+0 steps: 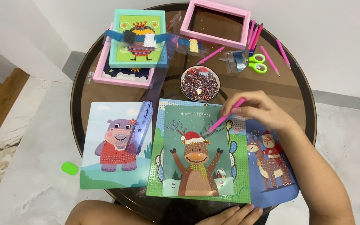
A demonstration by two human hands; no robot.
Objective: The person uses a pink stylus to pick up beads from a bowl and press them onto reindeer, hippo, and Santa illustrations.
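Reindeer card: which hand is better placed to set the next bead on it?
Right. The right hand already holds the pink pen with its tip over the reindeer card, near the bead dish. The left hand rests at the card's bottom edge.

Hippo picture [115, 146], clear ruler [143, 121], green scissors [257, 63], empty pink frame [216, 21], green eraser [69, 168] on floor.

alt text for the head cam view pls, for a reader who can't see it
A person's right hand holds a pink pen tip-down on a reindeer gem-art card on a round glass table, while the left hand rests at the card's lower edge. A bowl of beads sits just behind.
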